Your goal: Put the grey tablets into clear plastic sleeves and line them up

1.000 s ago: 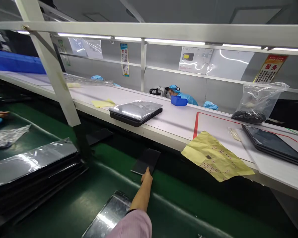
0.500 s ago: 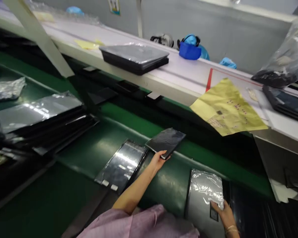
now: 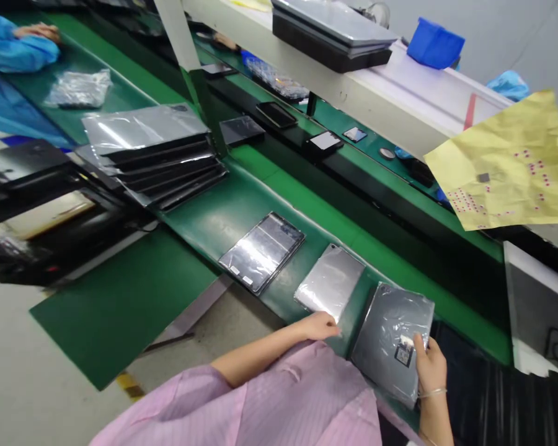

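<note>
My right hand [image 3: 430, 365] grips the right edge of a grey tablet [image 3: 385, 334] in clear film, thumb on top beside a dark square label. That tablet lies tilted over the green bench surface. My left hand [image 3: 323, 326] is closed at the near edge of a silver tablet [image 3: 331, 279], which is also film-wrapped and lies back up. Whether these fingers pinch the edge or the film, I cannot make out. Left of it lies a dark-screened tablet [image 3: 263, 251] with two small white tabs along its near edge.
A fanned stack of film-wrapped tablets [image 3: 144, 133] stands on the left. Beyond it are a crumpled clear bag [image 3: 79, 90] and a co-worker's blue sleeve [image 3: 18, 46]. A white shelf [image 3: 372, 93] overhangs the far side, with yellow paper [image 3: 502, 167] hanging from it. A post [image 3: 179, 34] rises behind the stack.
My left hand has drawn back toward me, and the tablet it held raised now rests lower, near the bench surface. My right hand stays on the grey tablet. The camera view has shifted.
</note>
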The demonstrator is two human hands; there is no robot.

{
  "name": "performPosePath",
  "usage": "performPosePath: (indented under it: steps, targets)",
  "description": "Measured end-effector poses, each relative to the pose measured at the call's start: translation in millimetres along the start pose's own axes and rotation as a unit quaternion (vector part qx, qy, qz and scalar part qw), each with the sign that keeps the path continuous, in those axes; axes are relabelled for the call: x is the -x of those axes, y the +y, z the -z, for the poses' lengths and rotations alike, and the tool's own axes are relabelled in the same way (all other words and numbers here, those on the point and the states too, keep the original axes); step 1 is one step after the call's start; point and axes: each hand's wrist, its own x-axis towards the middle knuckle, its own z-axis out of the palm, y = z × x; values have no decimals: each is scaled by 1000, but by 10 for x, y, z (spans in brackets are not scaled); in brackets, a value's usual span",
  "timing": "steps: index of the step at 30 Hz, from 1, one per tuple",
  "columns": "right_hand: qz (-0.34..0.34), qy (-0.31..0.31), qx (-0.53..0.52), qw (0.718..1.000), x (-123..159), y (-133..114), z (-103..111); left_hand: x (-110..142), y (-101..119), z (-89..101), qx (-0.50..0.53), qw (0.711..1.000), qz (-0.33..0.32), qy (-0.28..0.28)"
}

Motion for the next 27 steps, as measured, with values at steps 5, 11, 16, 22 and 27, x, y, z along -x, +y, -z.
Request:
performPosePath:
  steps: [5, 11, 16, 22, 27]
  targets:
    - [30, 55, -152, 986, 359, -566, 28, -24, 747, -274, -119, 984, -131, 26]
    - [58, 78, -307, 947, 704, -1192, 169, 451, 1399, -341, -212, 879, -415, 94]
    - [31, 77, -362, 929, 926, -1307, 426, 869, 1684, -267, -223, 790, -562, 102]
    - [76, 19, -395, 916, 1023, -1169, 646, 1004, 1730, -348, -203, 742, -632, 94]
    - [68, 49, -390, 917, 1052, -1151, 717, 990, 1697, -405, -173, 742, -631, 145]
